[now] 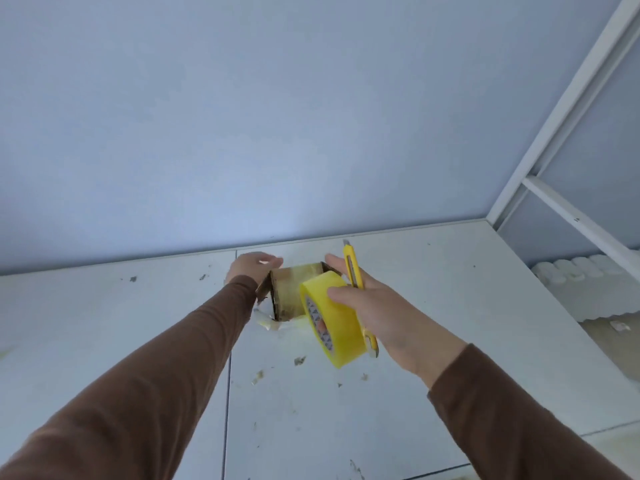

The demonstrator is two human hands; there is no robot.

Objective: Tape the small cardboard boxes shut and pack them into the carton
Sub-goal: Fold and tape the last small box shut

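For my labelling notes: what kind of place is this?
Probably a packing or storage workroom: a white worktable littered with tape scraps, a white metal shelf frame beside it, and a row of white rolls stored below.

Both arms extended forward, brown sleeves. Left hand (250, 268) far, fingers straight, resting against box (294, 292). Right hand (377, 306) grips tape roll (332, 320) and yellow knife (356, 271), thumb on roll.
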